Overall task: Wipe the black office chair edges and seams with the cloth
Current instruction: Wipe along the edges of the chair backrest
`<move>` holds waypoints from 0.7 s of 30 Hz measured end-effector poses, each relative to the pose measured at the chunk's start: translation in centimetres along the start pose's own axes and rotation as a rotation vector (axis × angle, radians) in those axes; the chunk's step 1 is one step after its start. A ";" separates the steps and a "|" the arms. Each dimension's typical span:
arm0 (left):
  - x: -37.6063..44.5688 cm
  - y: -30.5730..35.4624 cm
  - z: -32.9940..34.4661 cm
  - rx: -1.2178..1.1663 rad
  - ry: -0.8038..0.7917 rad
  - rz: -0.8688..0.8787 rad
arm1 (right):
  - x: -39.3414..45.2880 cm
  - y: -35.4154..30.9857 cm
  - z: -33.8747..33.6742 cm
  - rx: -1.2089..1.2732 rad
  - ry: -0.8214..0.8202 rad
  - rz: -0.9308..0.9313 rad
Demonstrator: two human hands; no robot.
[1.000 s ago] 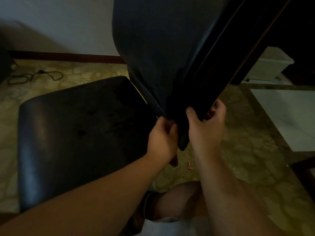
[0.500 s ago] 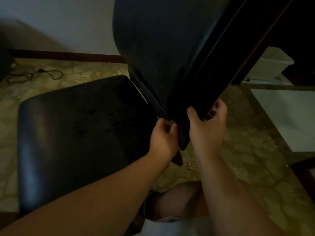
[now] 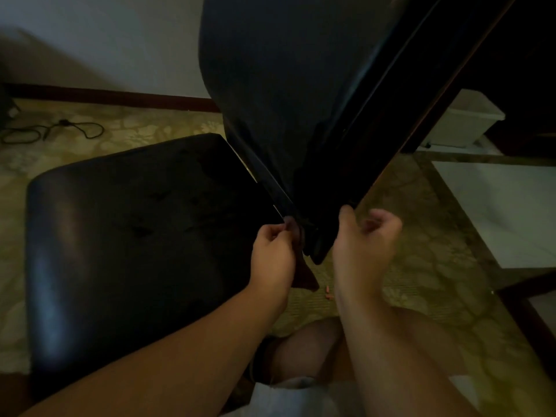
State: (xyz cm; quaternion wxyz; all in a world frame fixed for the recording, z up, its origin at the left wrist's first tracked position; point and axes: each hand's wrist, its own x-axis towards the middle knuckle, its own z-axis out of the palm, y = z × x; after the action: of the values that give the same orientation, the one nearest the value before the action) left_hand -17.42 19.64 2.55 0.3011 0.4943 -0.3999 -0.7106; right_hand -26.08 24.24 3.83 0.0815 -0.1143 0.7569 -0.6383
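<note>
Left hand (image 3: pixel 273 256) is curled, fingertips pinching a dark cloth (image 3: pixel 305 275) against the lower edge seam of the black chair backrest (image 3: pixel 285 100); a corner of cloth hangs below the fist. Right hand (image 3: pixel 365 245) is loosely curled beside the backrest's bottom corner, thumb touching its edge, fingers enclosing nothing visible. Both forearms reach forward over the chair seat (image 3: pixel 129 236), which stands on patterned flooring (image 3: pixel 421 266) near a pale wall (image 3: pixel 105 49).
</note>
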 end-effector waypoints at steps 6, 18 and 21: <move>-1.8 -0.1 -0.7 -0.031 -0.185 0.040 | -2.7 1.5 0.7 -0.097 -0.338 0.267; 5.1 -0.6 -10.1 1.649 -0.432 0.574 | -3.2 1.7 3.0 -0.033 -0.198 0.536; 6.0 -1.8 -11.7 1.874 -0.625 0.400 | -2.5 1.6 3.4 -0.070 -0.202 0.607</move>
State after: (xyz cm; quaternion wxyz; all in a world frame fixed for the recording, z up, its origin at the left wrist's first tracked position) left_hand -8.41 12.41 -4.07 -0.2138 0.2471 -0.9341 -0.1439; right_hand -22.85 21.97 1.56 0.3390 0.0514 0.7659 -0.5438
